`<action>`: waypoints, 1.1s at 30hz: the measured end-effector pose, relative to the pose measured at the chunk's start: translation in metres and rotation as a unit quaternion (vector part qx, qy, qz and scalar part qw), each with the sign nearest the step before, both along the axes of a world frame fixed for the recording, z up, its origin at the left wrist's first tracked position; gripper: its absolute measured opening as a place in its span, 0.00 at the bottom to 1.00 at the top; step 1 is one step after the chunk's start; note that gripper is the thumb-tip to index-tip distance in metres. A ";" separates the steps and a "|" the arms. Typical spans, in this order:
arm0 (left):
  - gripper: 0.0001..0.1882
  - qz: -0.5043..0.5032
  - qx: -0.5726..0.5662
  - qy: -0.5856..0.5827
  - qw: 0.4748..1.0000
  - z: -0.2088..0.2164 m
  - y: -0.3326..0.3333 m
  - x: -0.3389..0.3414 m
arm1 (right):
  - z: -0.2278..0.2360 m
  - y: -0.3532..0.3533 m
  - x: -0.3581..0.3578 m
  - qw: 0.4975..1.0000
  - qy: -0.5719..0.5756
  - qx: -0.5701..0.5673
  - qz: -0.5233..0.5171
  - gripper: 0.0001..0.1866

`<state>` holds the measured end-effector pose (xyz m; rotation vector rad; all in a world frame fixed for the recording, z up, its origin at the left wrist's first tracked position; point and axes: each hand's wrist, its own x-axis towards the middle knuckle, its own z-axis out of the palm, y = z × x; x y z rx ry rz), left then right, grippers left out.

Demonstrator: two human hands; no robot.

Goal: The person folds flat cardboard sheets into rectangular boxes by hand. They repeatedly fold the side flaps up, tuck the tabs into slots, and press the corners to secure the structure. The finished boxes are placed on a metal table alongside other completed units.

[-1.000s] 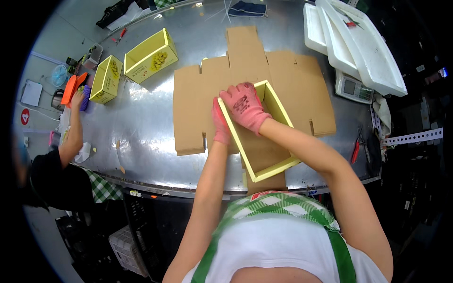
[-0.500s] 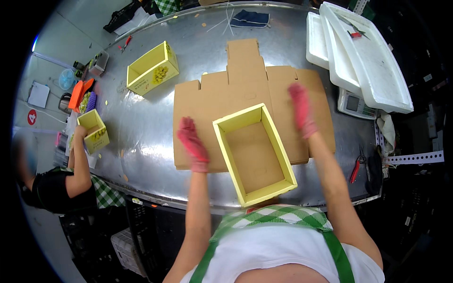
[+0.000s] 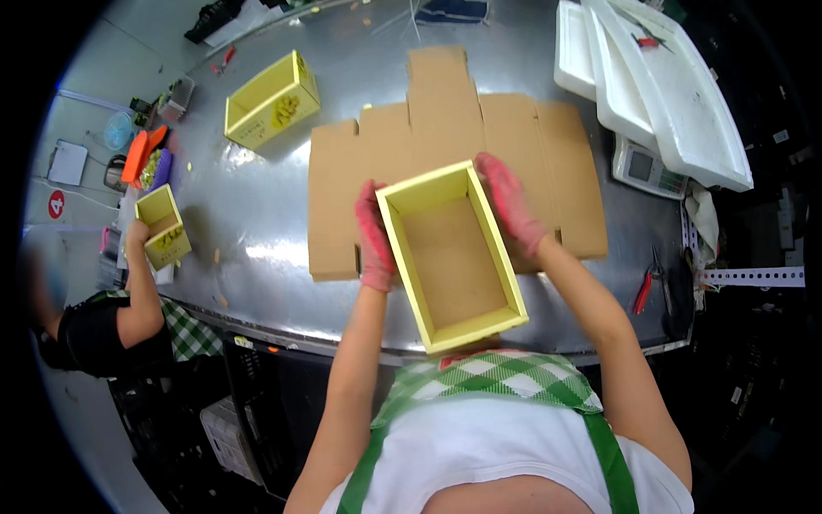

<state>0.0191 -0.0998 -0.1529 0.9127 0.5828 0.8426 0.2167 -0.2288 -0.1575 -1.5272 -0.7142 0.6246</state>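
Note:
A pale yellow open-topped cardboard box point(image 3: 505, 251) with a plain brown bottom lies tilted in front of me, near the table's front edge. My left hand point(image 3: 374, 240), in a pink-red glove, is against its left outer wall with the fingers stretched out. On the other side my right hand point(image 3: 511, 203), gloved alike, rests along the right wall by the far corner, its fingers straight. Neither hand's fingers are closed round the box. Flat brown cardboard point(image 3: 342, 206) lies under and behind the box, partly hidden by it.
At the far left stands another yellow box point(image 3: 272, 107). A co-worker's hand point(image 3: 137, 231) is at a smaller yellow box point(image 3: 167, 240). White foam trays point(image 3: 676, 103) sit on a scale point(image 3: 649, 171) at right. Red-handled shears point(image 3: 644, 291) lie nearer me; a metal table point(image 3: 257, 214) carries everything.
Both my hands have come inward from the cardboard to the sides of the yellow box. The whole view has shifted slightly; the box keeps its place on the cardboard.

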 end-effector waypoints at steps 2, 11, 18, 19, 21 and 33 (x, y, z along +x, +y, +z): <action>0.31 0.040 0.162 0.045 0.985 -0.022 0.004 -0.036 | 0.036 -0.041 0.001 0.997 0.075 0.004 0.021 0.30; 0.28 0.029 -0.134 0.112 0.984 -0.026 -0.143 -0.103 | 0.025 -0.156 -0.110 0.975 0.093 -0.183 0.080 0.29; 0.32 -0.117 0.114 0.160 0.973 0.062 -0.086 -0.055 | 0.039 -0.141 -0.112 0.984 0.089 -0.066 0.140 0.25; 0.37 -0.168 0.169 0.191 0.952 0.083 -0.069 -0.059 | 0.048 -0.136 -0.106 0.977 0.048 -0.095 0.185 0.28; 0.36 -0.218 0.160 0.238 0.933 0.108 -0.042 -0.067 | 0.060 -0.130 -0.104 0.969 0.004 -0.110 0.222 0.31; 0.28 -0.054 -0.068 0.037 0.996 0.135 0.143 -0.055 | 0.111 -0.026 -0.065 0.992 0.036 0.012 0.118 0.24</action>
